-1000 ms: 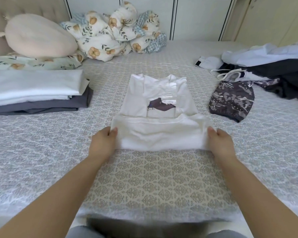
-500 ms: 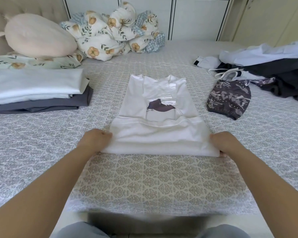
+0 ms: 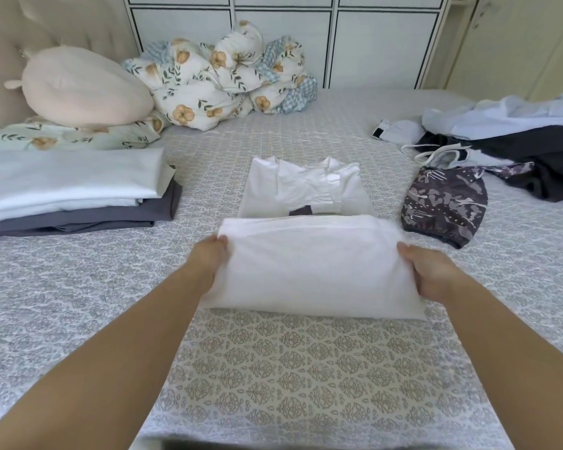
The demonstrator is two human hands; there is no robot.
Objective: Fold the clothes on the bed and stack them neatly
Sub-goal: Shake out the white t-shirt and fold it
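**White T-shirt half folded at mid-bed**

A wide bed (image 3: 78, 303) under a grey quilted cover with a leaf-like pattern fills the view. At its right side sprawls an unfolded heap of pale blue, black and white clothes (image 3: 517, 138), well apart from the hands. On the left sits a neat stack of folded white and dark grey garments (image 3: 75, 193), with a rounded peach cushion (image 3: 82, 87) behind it and a bundled floral duvet (image 3: 228, 79) near the headboard end.

In the middle lies the white cotton T-shirt (image 3: 306, 186), collar away from the person, its lower part raised and doubled toward the printed chest. The left hand (image 3: 207, 259) grasps the left edge of that raised fold, fingers curled into the cloth; the right hand (image 3: 431, 271) grips the right edge likewise. Just beside the shirt's right side rests a dark grey patterned garment (image 3: 446, 206), apart from it.
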